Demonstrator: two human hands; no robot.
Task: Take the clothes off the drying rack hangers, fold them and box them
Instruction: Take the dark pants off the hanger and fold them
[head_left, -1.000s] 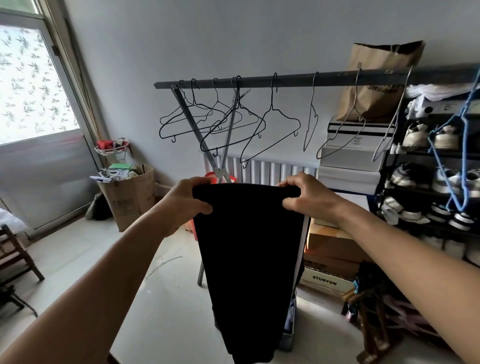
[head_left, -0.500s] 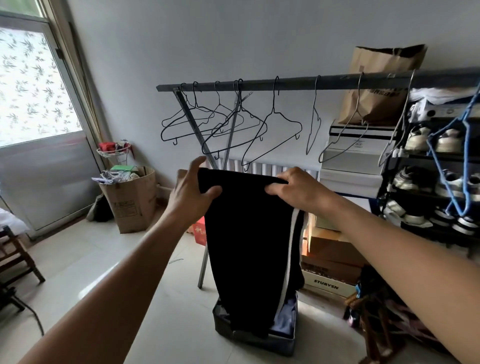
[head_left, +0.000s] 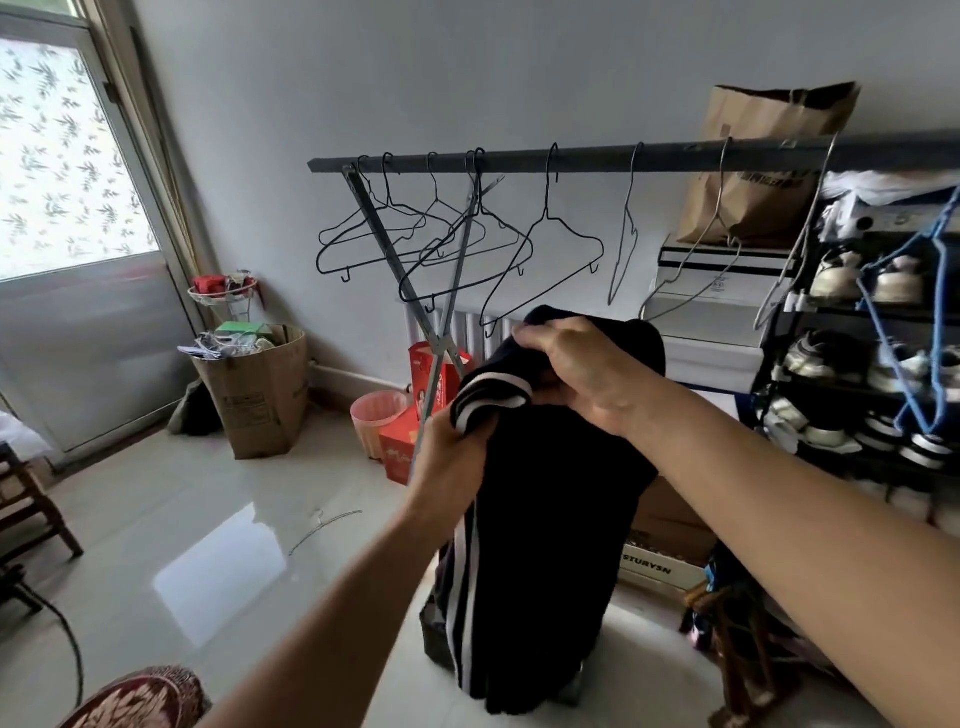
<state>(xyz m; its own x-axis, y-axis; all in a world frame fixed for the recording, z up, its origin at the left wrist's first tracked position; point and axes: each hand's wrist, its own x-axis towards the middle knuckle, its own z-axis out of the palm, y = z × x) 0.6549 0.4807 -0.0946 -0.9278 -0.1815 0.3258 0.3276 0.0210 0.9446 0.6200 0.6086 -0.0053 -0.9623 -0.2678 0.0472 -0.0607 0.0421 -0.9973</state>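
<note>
Dark trousers with white side stripes (head_left: 550, 519) hang folded lengthwise in front of me. My right hand (head_left: 582, 374) grips their bunched top edge. My left hand (head_left: 452, 457) holds the striped side just below, fingers curled round the cloth. The trousers' lower end hangs over a dark fabric storage box (head_left: 434, 639) on the floor, which they mostly hide. Behind stands the drying rack bar (head_left: 571, 158) with several bare wire hangers (head_left: 545, 244).
A shoe shelf (head_left: 857, 364) and stacked cardboard boxes (head_left: 670, 525) stand at the right. A cardboard bin (head_left: 260, 395), a pink basket (head_left: 376, 421) and red boxes sit by the wall. One wire hanger (head_left: 324, 525) lies on the tiled floor. A wooden chair (head_left: 26, 509) is at the left.
My hands have come together, bringing the spread waistband into a bunched fold. The trousers have dropped lower and the white stripes now show on the left side.
</note>
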